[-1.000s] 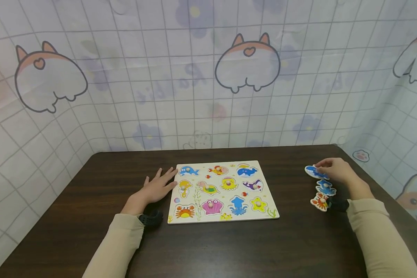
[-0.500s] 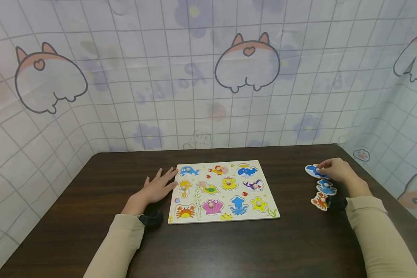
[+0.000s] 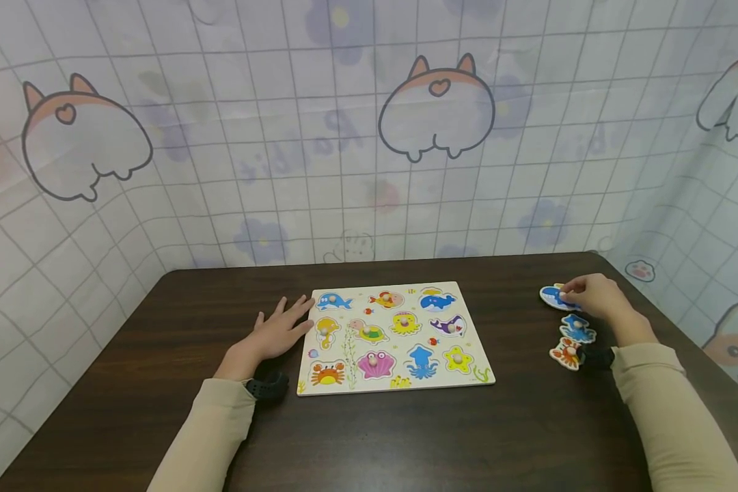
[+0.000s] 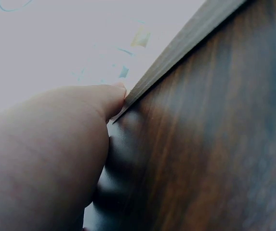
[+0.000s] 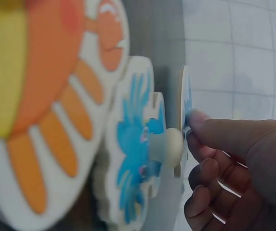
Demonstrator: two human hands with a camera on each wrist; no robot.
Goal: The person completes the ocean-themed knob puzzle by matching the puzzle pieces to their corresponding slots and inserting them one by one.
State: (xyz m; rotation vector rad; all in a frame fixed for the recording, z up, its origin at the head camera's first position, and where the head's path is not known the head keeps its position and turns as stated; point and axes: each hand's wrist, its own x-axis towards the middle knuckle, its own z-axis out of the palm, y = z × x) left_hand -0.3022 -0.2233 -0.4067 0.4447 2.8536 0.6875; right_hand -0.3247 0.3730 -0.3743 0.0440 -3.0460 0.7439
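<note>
My right hand (image 3: 603,301) pinches a blue whale puzzle piece (image 3: 551,296) at the right of the table in the head view. Seen from the right wrist, thumb and fingertips grip this thin piece (image 5: 182,120), which is edge-on. Nearer me lie a blue sea-animal piece (image 3: 577,329) with a round knob and an orange crab piece (image 3: 566,354), partly overlapping. My left hand (image 3: 277,333) lies with fingers spread at the left edge of the sea-animal puzzle board (image 3: 393,393). In the left wrist view, its thumb (image 4: 113,98) is right at the board's side (image 4: 176,45).
Both stand on a dark wooden table (image 3: 369,437). Behind it and at both sides hangs a white checked cloth (image 3: 270,198) with cartoon animals. Dark bands (image 3: 267,387) circle the wrists below beige sleeves.
My right hand has moved the whale piece slightly away from me, widening the gap to the blue sea-animal piece. My left hand stays at the board's edge.
</note>
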